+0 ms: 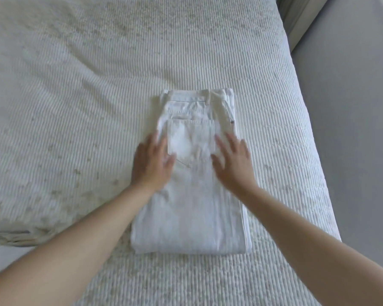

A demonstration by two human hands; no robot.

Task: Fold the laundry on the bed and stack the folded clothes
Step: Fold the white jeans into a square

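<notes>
Nearest, two bare forearms reach in from the bottom corners toward a pair of white trousers [189, 204] lying folded into a long neat rectangle on the bed [75, 89], near its right edge. The near end of the trousers is a smooth doubled fold, and layered edges show along the right side. Further in, the left hand [152, 161] lies flat on the left side of the cloth and the right hand [233, 161] flat on the right side, either side of the back pocket [190, 138]. The fingers of both hands are straight and spread, grasping nothing; they seem to be pressing and smoothing the fold so it stays flat, though motion blur hides how firmly. Beyond the hands, the waistband [197, 94] forms the far end. Past it stretches the ribbed pale bedspread, rumpled toward the far left, with no other clothes or stack in view.
</notes>
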